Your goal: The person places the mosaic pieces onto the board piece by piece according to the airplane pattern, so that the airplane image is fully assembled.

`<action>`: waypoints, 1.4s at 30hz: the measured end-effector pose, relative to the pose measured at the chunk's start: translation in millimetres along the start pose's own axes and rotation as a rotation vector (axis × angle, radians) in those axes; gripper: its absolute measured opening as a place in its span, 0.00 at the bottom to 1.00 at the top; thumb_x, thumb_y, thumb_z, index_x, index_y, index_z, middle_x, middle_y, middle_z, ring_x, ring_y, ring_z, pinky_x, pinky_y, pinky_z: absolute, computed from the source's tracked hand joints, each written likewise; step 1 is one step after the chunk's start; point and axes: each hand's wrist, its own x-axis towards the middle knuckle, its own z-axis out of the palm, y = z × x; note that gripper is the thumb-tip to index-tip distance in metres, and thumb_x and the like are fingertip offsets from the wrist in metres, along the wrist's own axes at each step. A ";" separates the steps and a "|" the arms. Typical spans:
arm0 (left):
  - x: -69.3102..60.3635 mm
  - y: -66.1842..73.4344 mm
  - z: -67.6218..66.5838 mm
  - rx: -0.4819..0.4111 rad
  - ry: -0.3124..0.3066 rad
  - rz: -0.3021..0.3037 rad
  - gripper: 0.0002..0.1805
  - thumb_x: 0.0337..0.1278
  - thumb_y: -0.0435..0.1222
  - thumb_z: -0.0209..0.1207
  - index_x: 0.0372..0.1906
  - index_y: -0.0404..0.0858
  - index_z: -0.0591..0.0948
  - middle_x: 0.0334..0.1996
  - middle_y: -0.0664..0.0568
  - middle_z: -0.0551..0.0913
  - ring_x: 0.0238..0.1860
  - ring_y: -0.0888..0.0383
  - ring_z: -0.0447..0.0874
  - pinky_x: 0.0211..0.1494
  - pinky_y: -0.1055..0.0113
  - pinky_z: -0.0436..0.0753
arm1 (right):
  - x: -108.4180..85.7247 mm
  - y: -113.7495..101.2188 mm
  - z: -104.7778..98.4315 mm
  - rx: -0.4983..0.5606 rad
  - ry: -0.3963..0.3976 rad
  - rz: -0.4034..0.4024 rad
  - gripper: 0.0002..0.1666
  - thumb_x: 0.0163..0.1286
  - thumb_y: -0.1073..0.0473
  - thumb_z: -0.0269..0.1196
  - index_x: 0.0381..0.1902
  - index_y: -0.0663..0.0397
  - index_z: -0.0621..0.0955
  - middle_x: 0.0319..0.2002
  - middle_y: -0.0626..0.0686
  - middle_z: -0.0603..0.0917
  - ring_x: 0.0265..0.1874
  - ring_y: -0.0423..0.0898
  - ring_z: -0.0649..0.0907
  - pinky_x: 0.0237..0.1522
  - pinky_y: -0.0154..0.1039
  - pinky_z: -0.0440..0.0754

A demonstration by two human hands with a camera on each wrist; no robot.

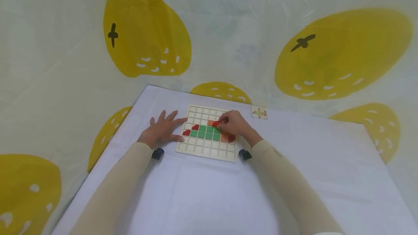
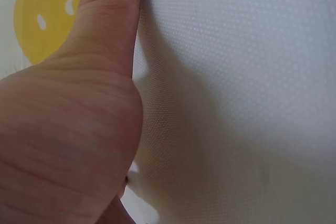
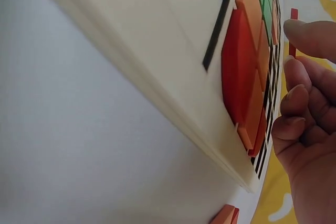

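A pale wooden grid board (image 1: 191,148) lies on the white table. Green square tiles (image 1: 209,132) fill several middle cells, with red rounded tiles (image 1: 186,132) on their left and orange tiles (image 1: 224,138) on their right. My left hand (image 1: 162,130) is spread flat by the board's left side, its thumb (image 2: 107,24) and a fingertip at the edge. Over the upper middle cells, my right hand (image 1: 236,123) pinches a red tile (image 3: 293,14) between thumb and finger, beside an orange tile (image 1: 210,122). That hand covers the board's right part in the head view.
A small pattern card (image 1: 259,112) lies behind and right of the board. In the right wrist view, an orange-and-red piece (image 3: 226,215) sits past the board's edge. A pale cloth with yellow fruit prints (image 1: 147,32) hangs behind the table.
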 end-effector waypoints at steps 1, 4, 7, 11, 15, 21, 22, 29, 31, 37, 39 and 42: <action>0.2 0.1 0.1 0.000 -0.001 0.000 0.50 0.57 0.68 0.64 0.81 0.75 0.51 0.88 0.52 0.41 0.85 0.29 0.34 0.75 0.18 0.47 | 1.3 0.2 0.1 -0.001 0.004 -0.001 0.12 0.68 0.51 0.73 0.46 0.50 0.89 0.37 0.51 0.85 0.40 0.48 0.81 0.38 0.36 0.80; -0.8 0.5 -0.1 0.000 -0.003 -0.001 0.50 0.57 0.68 0.64 0.81 0.75 0.51 0.88 0.52 0.41 0.85 0.29 0.34 0.75 0.18 0.47 | 5.7 1.1 0.7 -0.003 0.011 -0.003 0.13 0.68 0.51 0.73 0.46 0.50 0.89 0.37 0.51 0.85 0.41 0.48 0.80 0.43 0.36 0.80; -3.0 1.8 -1.3 -0.001 -0.003 -0.001 0.50 0.57 0.68 0.64 0.81 0.74 0.51 0.88 0.52 0.41 0.85 0.29 0.34 0.75 0.18 0.47 | 10.0 1.6 0.8 -0.003 0.016 -0.008 0.13 0.67 0.51 0.73 0.45 0.51 0.89 0.36 0.51 0.85 0.40 0.49 0.80 0.44 0.37 0.79; -5.1 3.8 -3.7 0.000 0.007 0.003 0.50 0.57 0.68 0.64 0.81 0.74 0.52 0.88 0.51 0.42 0.85 0.28 0.35 0.75 0.18 0.47 | 14.4 0.2 -0.7 0.004 0.019 -0.019 0.14 0.66 0.51 0.74 0.45 0.53 0.89 0.35 0.52 0.85 0.40 0.49 0.80 0.45 0.39 0.79; -4.6 3.6 -3.5 0.000 0.009 0.002 0.50 0.57 0.67 0.64 0.81 0.74 0.52 0.88 0.52 0.41 0.85 0.29 0.35 0.75 0.18 0.48 | 17.5 -3.0 -1.9 0.015 0.010 -0.007 0.15 0.67 0.52 0.73 0.46 0.53 0.89 0.37 0.52 0.86 0.42 0.50 0.81 0.48 0.40 0.80; -4.9 3.9 -2.5 -0.003 0.009 -0.004 0.50 0.58 0.67 0.64 0.81 0.74 0.52 0.88 0.52 0.41 0.85 0.29 0.35 0.75 0.18 0.47 | 22.0 -4.8 -2.9 -0.009 0.026 -0.040 0.14 0.67 0.53 0.72 0.45 0.55 0.89 0.36 0.53 0.86 0.43 0.51 0.81 0.50 0.42 0.81; -5.2 4.3 -2.8 -0.002 0.009 -0.005 0.50 0.58 0.67 0.64 0.81 0.74 0.52 0.88 0.52 0.42 0.85 0.29 0.35 0.75 0.18 0.47 | 22.9 -4.9 -2.9 -0.013 0.030 -0.045 0.14 0.67 0.54 0.72 0.45 0.56 0.89 0.36 0.53 0.86 0.43 0.51 0.81 0.50 0.42 0.81; -4.8 4.3 -1.7 0.009 0.018 -0.004 0.50 0.57 0.68 0.64 0.81 0.74 0.52 0.88 0.53 0.42 0.85 0.29 0.36 0.74 0.18 0.48 | 29.3 -4.7 -2.3 -0.007 0.038 -0.048 0.13 0.67 0.55 0.72 0.45 0.57 0.90 0.40 0.54 0.88 0.43 0.51 0.81 0.52 0.43 0.83; -4.2 4.1 -1.2 0.017 0.017 -0.006 0.50 0.56 0.69 0.63 0.81 0.75 0.52 0.88 0.53 0.42 0.85 0.29 0.36 0.75 0.18 0.49 | 30.6 -4.1 -2.1 0.000 0.034 -0.046 0.13 0.67 0.56 0.72 0.45 0.57 0.90 0.41 0.54 0.88 0.43 0.51 0.81 0.50 0.43 0.82; -1.5 3.9 -0.7 0.013 0.002 -0.021 0.51 0.55 0.69 0.64 0.81 0.75 0.52 0.88 0.53 0.42 0.85 0.29 0.35 0.75 0.18 0.48 | 34.7 -2.8 -2.5 -0.001 0.026 -0.047 0.13 0.67 0.55 0.73 0.44 0.57 0.90 0.40 0.54 0.88 0.43 0.51 0.82 0.50 0.42 0.82; -0.4 3.8 -0.9 0.005 -0.006 -0.027 0.51 0.55 0.69 0.64 0.81 0.75 0.52 0.88 0.53 0.42 0.85 0.30 0.34 0.76 0.19 0.47 | 35.7 -3.0 -3.1 0.001 0.025 -0.043 0.14 0.67 0.54 0.73 0.44 0.57 0.89 0.39 0.54 0.88 0.43 0.51 0.81 0.51 0.43 0.82; 1.2 3.1 -1.1 0.000 -0.010 -0.029 0.51 0.55 0.69 0.64 0.81 0.75 0.52 0.88 0.53 0.41 0.85 0.30 0.34 0.75 0.18 0.46 | 37.0 -4.2 -4.5 0.004 0.022 -0.036 0.14 0.67 0.54 0.73 0.46 0.57 0.89 0.40 0.55 0.88 0.44 0.52 0.81 0.53 0.44 0.82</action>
